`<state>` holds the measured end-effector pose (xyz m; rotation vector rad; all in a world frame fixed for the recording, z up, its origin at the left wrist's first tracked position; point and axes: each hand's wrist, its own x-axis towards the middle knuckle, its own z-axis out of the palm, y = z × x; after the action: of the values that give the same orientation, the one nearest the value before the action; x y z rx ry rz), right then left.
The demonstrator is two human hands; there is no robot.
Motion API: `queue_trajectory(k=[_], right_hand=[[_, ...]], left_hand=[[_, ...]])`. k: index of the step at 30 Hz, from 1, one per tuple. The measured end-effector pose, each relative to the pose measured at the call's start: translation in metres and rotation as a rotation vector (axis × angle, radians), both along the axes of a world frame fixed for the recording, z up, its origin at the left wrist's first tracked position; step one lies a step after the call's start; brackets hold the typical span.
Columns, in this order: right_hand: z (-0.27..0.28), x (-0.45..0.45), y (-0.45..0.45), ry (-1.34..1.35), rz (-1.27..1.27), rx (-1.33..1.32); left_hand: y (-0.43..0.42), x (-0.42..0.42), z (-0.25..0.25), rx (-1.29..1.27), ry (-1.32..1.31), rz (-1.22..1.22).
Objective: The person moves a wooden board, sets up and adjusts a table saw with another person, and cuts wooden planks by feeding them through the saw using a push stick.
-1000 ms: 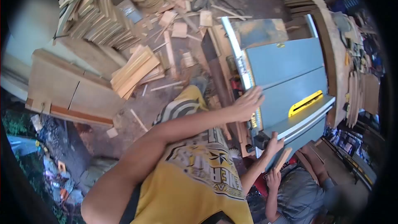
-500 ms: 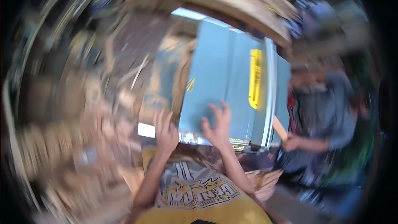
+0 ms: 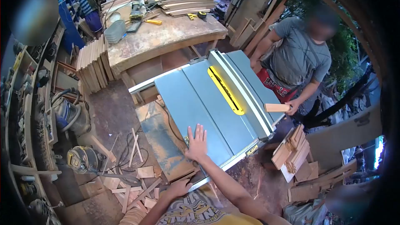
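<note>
My right hand (image 3: 196,143) lies palm down with its fingers stretched on the grey-blue top of a table saw (image 3: 193,106), near its front left corner. It holds nothing. My left hand (image 3: 179,187) is lower, beside the end of the saw's front rail (image 3: 199,184) and the edge of a dusty wooden board (image 3: 166,141); its fingers look extended, with nothing visible in them. The saw's yellow throat plate (image 3: 225,90) has a dark slot. A long rip fence (image 3: 243,93) runs along its right side.
Across the saw, a person in a grey shirt (image 3: 302,50) holds a short wood piece (image 3: 277,107) over its right edge. Behind stands a workbench (image 3: 166,37) with tools and boards. Wood offcuts (image 3: 146,172) and a shop vacuum (image 3: 83,159) are on the floor at left.
The view has swung and steadied from blur. My right hand now rests flat on the saw top. My left hand has dropped to beside the rail's end.
</note>
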<state>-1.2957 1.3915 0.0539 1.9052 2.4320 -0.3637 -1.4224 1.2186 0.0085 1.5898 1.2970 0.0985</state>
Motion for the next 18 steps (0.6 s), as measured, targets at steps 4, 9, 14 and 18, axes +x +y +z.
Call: queue_trajectory(k=[4,9,14,18], right_hand=[[-0.021,-0.023,0.036,0.164,0.075,0.116],[-0.027,-0.044,0.122,0.308,0.083,0.185],[-0.056,-0.096,0.241,0.337,0.032,0.288],[-0.05,-0.145,0.346,0.252,-0.226,0.392]], left_hand=[[0.072,-0.044,0.058,-0.022,0.217,-0.159],[0.197,-0.121,0.089,0.566,0.042,0.435],[0.464,-0.222,0.108,1.133,-0.018,0.502],[0.728,-0.297,0.069,1.297,0.29,0.299]])
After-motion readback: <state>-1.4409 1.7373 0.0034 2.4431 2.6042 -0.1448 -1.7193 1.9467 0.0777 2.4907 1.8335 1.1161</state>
